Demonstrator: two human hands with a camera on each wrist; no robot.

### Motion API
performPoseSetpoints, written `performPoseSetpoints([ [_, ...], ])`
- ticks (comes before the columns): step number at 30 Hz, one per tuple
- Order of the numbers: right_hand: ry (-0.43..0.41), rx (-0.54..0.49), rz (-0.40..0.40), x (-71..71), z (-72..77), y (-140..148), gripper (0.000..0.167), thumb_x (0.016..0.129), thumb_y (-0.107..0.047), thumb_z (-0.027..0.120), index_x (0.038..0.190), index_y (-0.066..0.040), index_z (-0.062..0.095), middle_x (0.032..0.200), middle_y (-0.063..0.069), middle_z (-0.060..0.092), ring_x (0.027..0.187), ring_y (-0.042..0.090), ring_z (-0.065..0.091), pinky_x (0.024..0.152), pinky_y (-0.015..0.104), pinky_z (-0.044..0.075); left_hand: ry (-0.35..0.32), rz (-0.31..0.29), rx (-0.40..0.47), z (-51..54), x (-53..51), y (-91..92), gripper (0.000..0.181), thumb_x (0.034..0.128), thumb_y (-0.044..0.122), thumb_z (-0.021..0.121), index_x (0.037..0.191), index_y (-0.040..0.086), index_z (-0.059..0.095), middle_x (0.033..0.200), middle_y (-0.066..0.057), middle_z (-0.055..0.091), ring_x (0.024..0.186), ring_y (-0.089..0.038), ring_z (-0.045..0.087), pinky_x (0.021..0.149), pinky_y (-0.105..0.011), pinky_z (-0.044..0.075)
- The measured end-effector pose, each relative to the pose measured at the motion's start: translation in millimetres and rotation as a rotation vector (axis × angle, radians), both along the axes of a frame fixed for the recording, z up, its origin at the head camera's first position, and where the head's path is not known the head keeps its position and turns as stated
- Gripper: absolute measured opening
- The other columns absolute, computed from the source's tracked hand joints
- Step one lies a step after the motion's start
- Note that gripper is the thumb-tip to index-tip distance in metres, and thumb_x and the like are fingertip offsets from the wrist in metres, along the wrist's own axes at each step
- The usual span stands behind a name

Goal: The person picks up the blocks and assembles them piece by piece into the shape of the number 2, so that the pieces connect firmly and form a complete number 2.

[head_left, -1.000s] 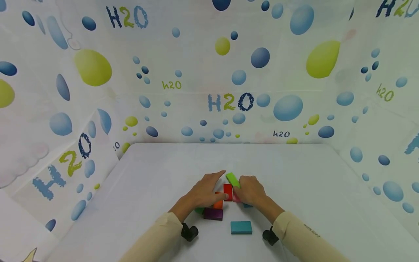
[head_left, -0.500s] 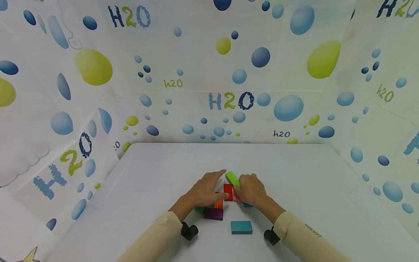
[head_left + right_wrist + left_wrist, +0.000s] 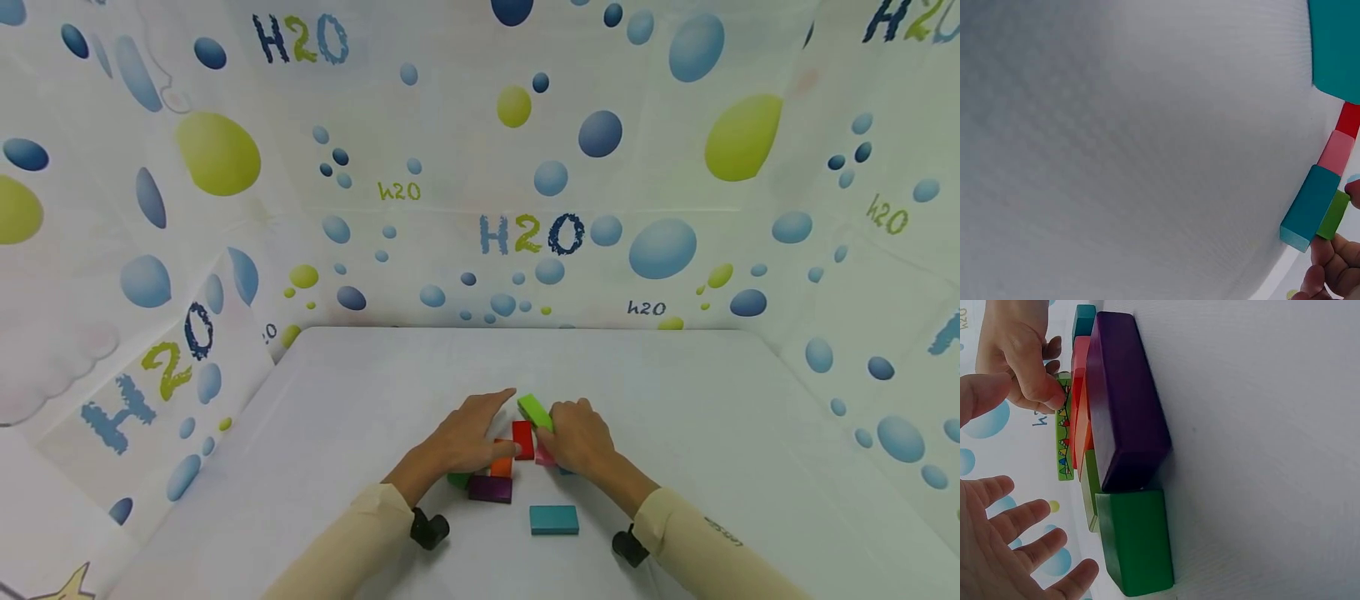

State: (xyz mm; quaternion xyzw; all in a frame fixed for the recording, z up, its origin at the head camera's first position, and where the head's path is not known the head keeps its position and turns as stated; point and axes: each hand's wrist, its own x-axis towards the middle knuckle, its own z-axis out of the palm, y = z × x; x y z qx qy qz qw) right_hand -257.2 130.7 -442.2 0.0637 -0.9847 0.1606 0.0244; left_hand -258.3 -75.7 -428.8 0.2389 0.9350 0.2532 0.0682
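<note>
Light-green block [image 3: 535,411] | oblong, coloured triangles along one side | right hand [image 3: 580,437] pinching it | left hand [image 3: 467,437] spread

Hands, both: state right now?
Left hand: open, fingers spread, holding nothing.
Right hand: closed, pinching the light green block.

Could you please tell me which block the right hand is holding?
The light-green block printed with flags: the right hand pinches one end, while the purple block and dark-green block lie unheld.
</note>
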Motion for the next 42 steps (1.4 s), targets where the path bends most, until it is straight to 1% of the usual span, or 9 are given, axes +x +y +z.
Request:
performPoseSetpoints([
  [5, 0.021, 0.012, 0.017, 1.0, 1.6, -1.4, 0.028, 0.091, -0.029, 0.069, 0.098, -0.002, 0.068, 0.071, 0.002, 0.052, 0.074, 0.020, 0.046, 0.057, 0.030, 0.041, 0.006, -0.002, -0.015, 1.3, 1.4, -2.0, 0.085, 0.0878, 0.051, 0.064, 0.161, 0.027, 0.028, 0.161, -0.002, 0.037, 0.147, -0.029, 0.034, 0.112, -0.062, 0.038],
  [11, 0.042, 0.024, 0.045, 4.2, 5.0, -3.2, 0.025, 0.091, -0.029, 0.069, 0.095, -0.004, 0.067, 0.070, 0.001, 0.051, 0.074, 0.020, 0.046, 0.057, 0.029, 0.041, 0.006, -0.010, -0.005, 3.8, 3.6, -5.1, 0.084, 0.0882, 0.050, 0.065, 0.161, 0.027, 0.029, 0.161, -0.003, 0.038, 0.147, -0.030, 0.033, 0.112, -0.063, 0.038],
  [15, 0.044, 0.023, 0.068, 7.8, 5.9, -4.9, 0.023, 0.091, -0.028, 0.069, 0.091, -0.005, 0.065, 0.070, 0.001, 0.051, 0.075, 0.020, 0.046, 0.059, 0.029, 0.041, 0.011, -0.014, -0.007, 3.6, 5.0, -9.1, 0.084, 0.0887, 0.050, 0.065, 0.161, 0.026, 0.029, 0.161, -0.003, 0.038, 0.147, -0.030, 0.034, 0.112, -0.063, 0.037],
  [18, 0.052, 0.029, 0.078, 10.9, 4.9, -6.1, 0.023, 0.091, -0.028, 0.069, 0.092, -0.005, 0.065, 0.071, 0.000, 0.052, 0.076, 0.019, 0.045, 0.060, 0.029, 0.042, 0.022, -0.018, -0.008, 2.6, 5.8, -12.2, 0.084, 0.0892, 0.050, 0.064, 0.161, 0.026, 0.029, 0.161, -0.004, 0.038, 0.147, -0.030, 0.034, 0.112, -0.064, 0.036],
  [25, 0.122, 0.049, 0.120, 17.2, 0.6, -7.9, 0.021, 0.089, -0.027, 0.068, 0.089, -0.006, 0.065, 0.072, -0.001, 0.051, 0.076, 0.019, 0.043, 0.061, 0.030, 0.039, 0.057, -0.038, -0.049, 0.3, 9.2, -17.5, 0.082, 0.0905, 0.051, 0.063, 0.161, 0.026, 0.029, 0.160, -0.002, 0.039, 0.146, -0.028, 0.036, 0.113, -0.064, 0.035],
  [29, 0.150, 0.061, 0.143, 21.4, -0.8, -8.6, 0.021, 0.089, -0.027, 0.066, 0.090, -0.006, 0.065, 0.072, -0.002, 0.051, 0.075, 0.018, 0.042, 0.062, 0.029, 0.038, 0.071, -0.054, -0.059, 1.4, 13.1, -19.0, 0.082, 0.0899, 0.050, 0.063, 0.161, 0.025, 0.030, 0.159, -0.002, 0.041, 0.145, -0.028, 0.037, 0.113, -0.063, 0.035],
  [37, 0.144, 0.063, 0.145, 31.9, 0.4, -9.9, 0.025, 0.090, -0.029, 0.066, 0.098, -0.005, 0.069, 0.078, -0.002, 0.057, 0.078, 0.017, 0.044, 0.064, 0.029, 0.041, 0.079, -0.073, -0.059, 0.3, 18.0, -18.8, 0.085, 0.0872, 0.051, 0.063, 0.161, 0.026, 0.029, 0.160, 0.001, 0.039, 0.146, -0.026, 0.036, 0.115, -0.062, 0.034],
  [42, 0.160, 0.070, 0.153, 34.3, -2.1, -9.5, 0.026, 0.091, -0.030, 0.066, 0.096, -0.005, 0.068, 0.077, -0.002, 0.056, 0.077, 0.017, 0.043, 0.064, 0.029, 0.040, 0.089, -0.076, -0.058, -0.4, 19.7, -19.4, 0.085, 0.0864, 0.050, 0.063, 0.161, 0.026, 0.029, 0.160, 0.001, 0.039, 0.145, -0.025, 0.036, 0.115, -0.062, 0.034],
])
